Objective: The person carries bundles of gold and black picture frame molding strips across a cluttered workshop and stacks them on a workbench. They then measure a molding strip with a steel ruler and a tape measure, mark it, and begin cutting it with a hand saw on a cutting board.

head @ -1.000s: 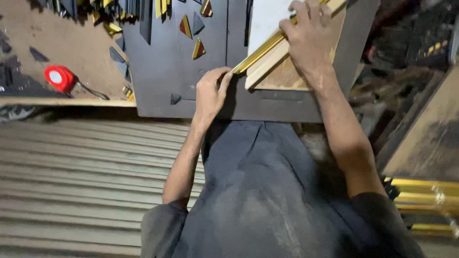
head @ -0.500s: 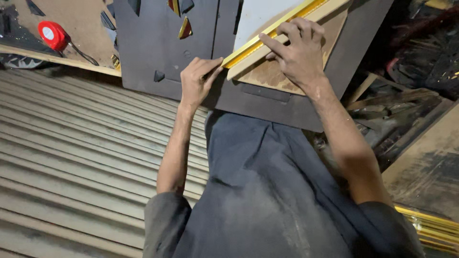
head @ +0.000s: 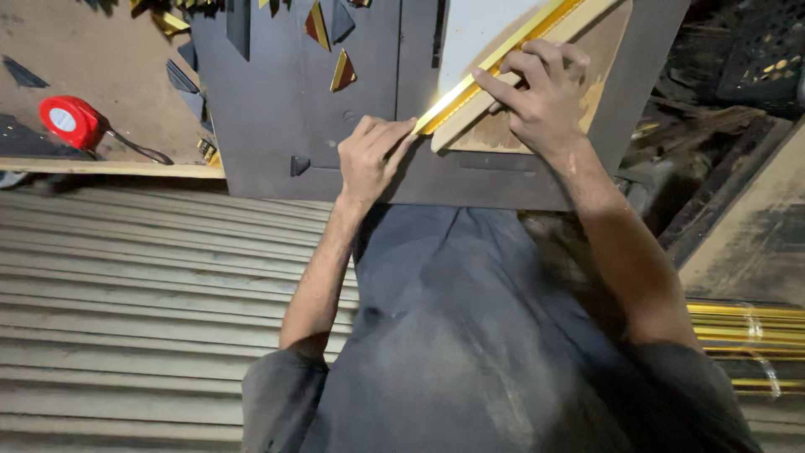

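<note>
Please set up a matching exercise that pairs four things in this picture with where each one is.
Things:
1. red tape measure
2. gold moulding strip
3. left hand
4. stack of gold strips

Places:
A. under the right hand, lying slantwise on the wooden board
B. far right, low down, beside the right arm
C. far left, on the brown board
D. at the lower tip of the moulding, on the dark grey panel

Pairs: 1-C, 2-A, 3-D, 4-B
</note>
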